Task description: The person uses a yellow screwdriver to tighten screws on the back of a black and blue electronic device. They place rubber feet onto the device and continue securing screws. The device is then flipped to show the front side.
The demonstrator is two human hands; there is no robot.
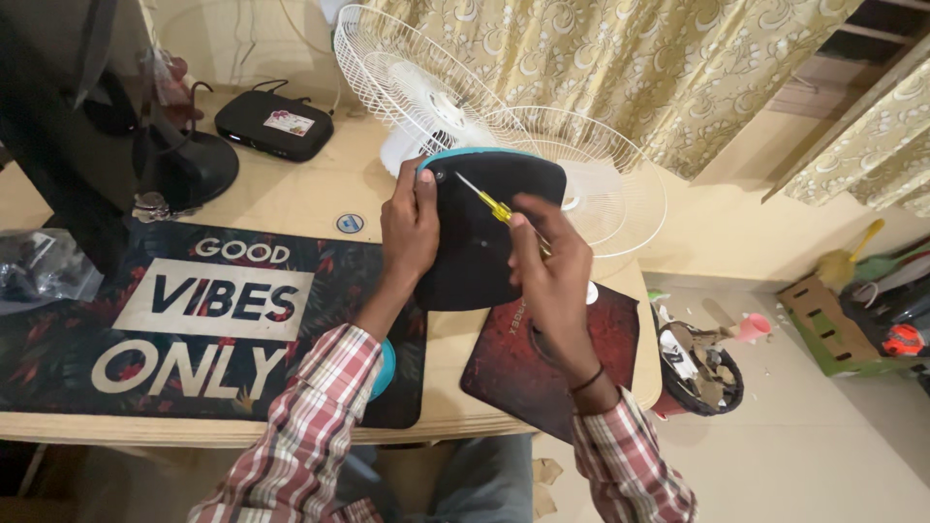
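Matt black plastic fan base (481, 232), white wire grille (407, 73), pale wood desk (291, 194).

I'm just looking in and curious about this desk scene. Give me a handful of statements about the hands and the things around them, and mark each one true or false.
1. The right hand holds a yellow-handled screwdriver. True.
2. The screwdriver's tip points at the white fan guard. False: it is set against the black base panel, near its upper left corner.
3. The left hand grips the panel's left edge. True.
4. The panel lies flat on the red mouse pad. False: it is held up, tilted, above the desk.
5. A black box with cables sits at the back of the desk. True.
6. The bin on the floor is empty. False: it holds scraps.
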